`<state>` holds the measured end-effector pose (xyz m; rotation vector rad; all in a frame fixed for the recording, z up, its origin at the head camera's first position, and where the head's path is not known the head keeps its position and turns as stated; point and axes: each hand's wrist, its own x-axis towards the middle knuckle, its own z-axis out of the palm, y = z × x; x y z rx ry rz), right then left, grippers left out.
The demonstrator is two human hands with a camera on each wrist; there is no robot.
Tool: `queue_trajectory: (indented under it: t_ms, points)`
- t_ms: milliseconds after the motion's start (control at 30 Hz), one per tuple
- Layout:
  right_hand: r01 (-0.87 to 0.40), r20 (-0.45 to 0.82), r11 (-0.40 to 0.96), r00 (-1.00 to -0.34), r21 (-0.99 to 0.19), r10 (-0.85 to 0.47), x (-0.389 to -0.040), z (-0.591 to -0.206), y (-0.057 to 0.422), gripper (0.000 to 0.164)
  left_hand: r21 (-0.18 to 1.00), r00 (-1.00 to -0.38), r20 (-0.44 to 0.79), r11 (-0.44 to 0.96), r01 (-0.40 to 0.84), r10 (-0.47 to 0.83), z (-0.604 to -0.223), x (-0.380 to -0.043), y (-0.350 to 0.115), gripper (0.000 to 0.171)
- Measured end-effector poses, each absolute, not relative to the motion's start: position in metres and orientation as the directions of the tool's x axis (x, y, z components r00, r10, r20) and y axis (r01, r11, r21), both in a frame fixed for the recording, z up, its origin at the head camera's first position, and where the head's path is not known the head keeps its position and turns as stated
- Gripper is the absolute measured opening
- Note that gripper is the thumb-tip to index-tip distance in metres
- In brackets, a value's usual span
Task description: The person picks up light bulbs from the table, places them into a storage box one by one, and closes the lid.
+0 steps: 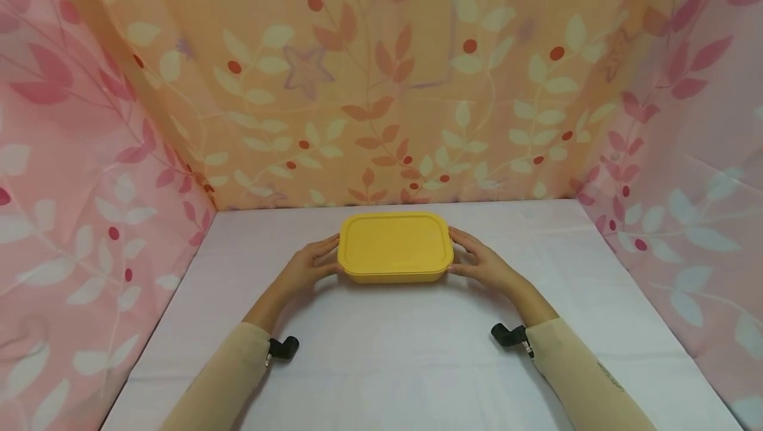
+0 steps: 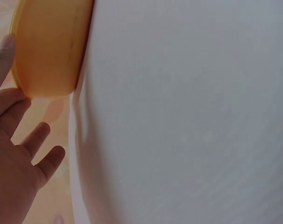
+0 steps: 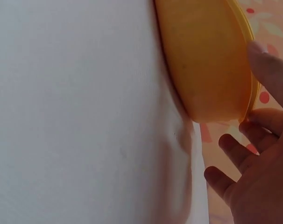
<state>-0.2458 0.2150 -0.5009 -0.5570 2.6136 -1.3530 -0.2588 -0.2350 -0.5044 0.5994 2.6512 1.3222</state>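
A yellow lidded box, rectangular with rounded corners, rests on the white-covered table with its lid on. At its left end my left hand holds the lid's rim, thumb at the near corner and fingers towards the far one. The right hand grips the opposite end in the same way. In the left wrist view, the thumb and front fingers touch the box, while two fingers stand apart from it. The right wrist view shows a similar hold on the box. What the box contains is hidden.
White cloth covers the table. An orange leaf-patterned curtain hangs behind it, with pink patterned curtains at the left and right. A small black wrist camera sits by the left cuff, another by the right.
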Motion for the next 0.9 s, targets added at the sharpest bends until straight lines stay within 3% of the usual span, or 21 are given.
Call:
queue_trajectory:
  t_ms: [433,900]
  points:
    - [-0.334,0.144,0.574,-0.925,-0.748,-0.351,-0.223,-0.501,0.209,0.078,0.828,-0.954,0.049,0.522,0.204,0.295,-0.504,-0.233,-0.225,0.064]
    - [-0.395,0.21,0.71,-0.918,-0.583,-0.337,-0.206,-0.502,0.197,0.071,0.806,-0.955,0.087,0.543,0.236,0.285,-0.502,-0.22,-0.223,0.059]
